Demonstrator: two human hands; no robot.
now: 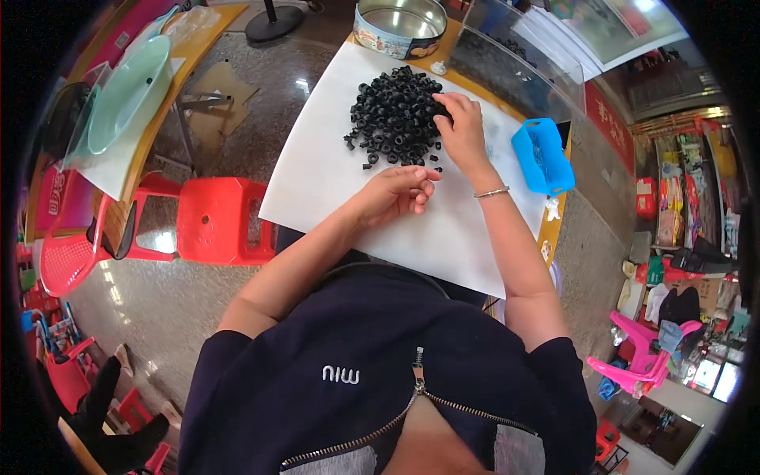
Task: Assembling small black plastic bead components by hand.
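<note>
A heap of small black ring-shaped parts [396, 111] lies on a white sheet [317, 178] covering the table. My right hand [463, 131] is at the heap's right edge, with its thumb and forefinger spread apart against the outer pieces. In front of the heap, my left hand [396, 194] rests low over the sheet with its fingers loosely curled in. A couple of loose black pieces lie by its fingertips. Whatever the curled fingers may hold is hidden.
Behind the heap stands a round tin [400, 32], with a clear plastic bin [511, 67] to its right. A blue plastic basket [544, 157] sits at the table's right edge. Left of the table are a red stool [218, 220] and another table bearing a pale green basin [131, 95].
</note>
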